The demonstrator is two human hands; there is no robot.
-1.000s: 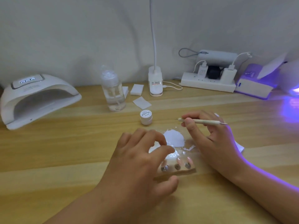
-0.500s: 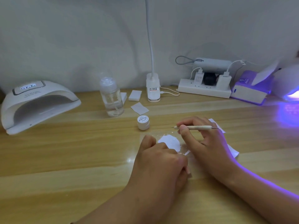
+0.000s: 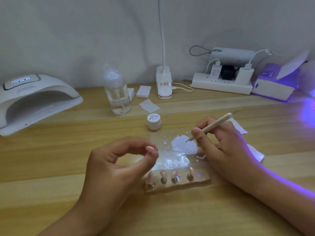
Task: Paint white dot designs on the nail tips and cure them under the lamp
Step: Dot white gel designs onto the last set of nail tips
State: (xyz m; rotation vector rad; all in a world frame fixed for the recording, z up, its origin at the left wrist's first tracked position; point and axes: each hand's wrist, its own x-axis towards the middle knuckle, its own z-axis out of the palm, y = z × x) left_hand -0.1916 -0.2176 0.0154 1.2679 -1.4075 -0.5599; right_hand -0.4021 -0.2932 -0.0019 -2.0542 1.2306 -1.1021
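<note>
Right now your left hand [image 3: 115, 167] pinches a single pink nail tip [image 3: 150, 148] between thumb and forefinger, raised just left of the clear palette [image 3: 170, 160], so the pink face shows and is free for the tool. Your right hand [image 3: 226, 143] grips the dotting tool [image 3: 216, 124] like a pen, thumb low on the shaft for fine control. Its metal point sits in the white paint puddle [image 3: 185, 144] on the palette; loading it, I judge, ahead of a dot. The stand [image 3: 179, 184] lies at the palette's near edge, between both hands. It carries four pink tips [image 3: 174, 174] upright on their pegs, and the rightmost magnet [image 3: 201, 175] is bare, most likely the held tip's slot. Dots on any tip are too small to tell from here. The paint jar [image 3: 154, 120], lid on, stands just beyond the palette, handy for a refill. The curing lamp [image 3: 34, 97] waits far left on the bench [image 3: 68, 150], mouth open toward the work, display lit. A second lamp [image 3: 272, 82] at far right glows violet. Judgement: painting is early, so keep the load small or the dot may run.
</note>
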